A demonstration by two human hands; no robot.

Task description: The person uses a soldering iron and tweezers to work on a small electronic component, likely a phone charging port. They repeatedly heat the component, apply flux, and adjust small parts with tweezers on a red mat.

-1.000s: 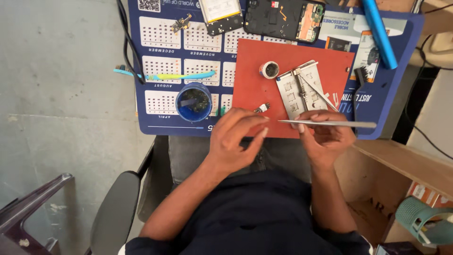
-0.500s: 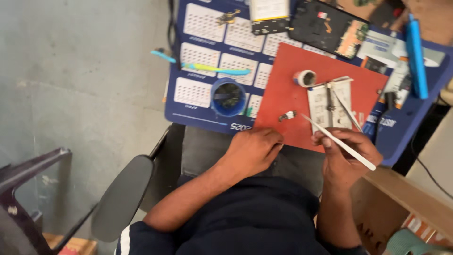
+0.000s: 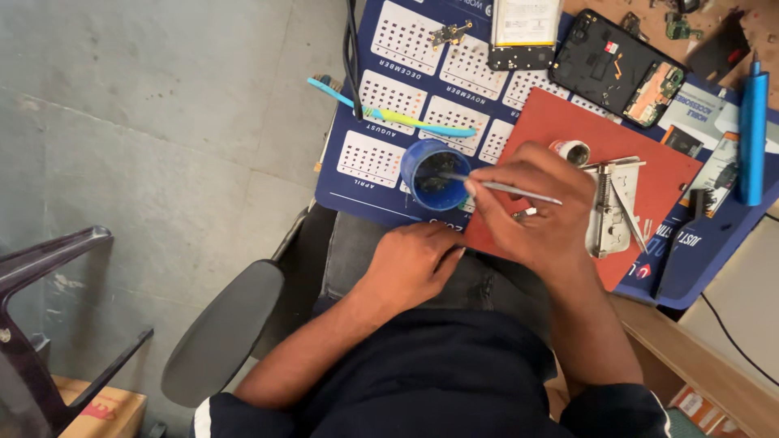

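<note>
The left hand rested loosely curled on the lap, holding nothing. At one o'clock, the right hand pinched a thin metal tool, tip dipped into the blue cup at eleven. A hasty withdrawal could probably tip the cup over the calendar mat.

- A phone repair bench: an opened black phone lies at the far edge of the red mat.
- Left of the mat, a blue cup (dark inside).
- Battery beyond it.
</note>
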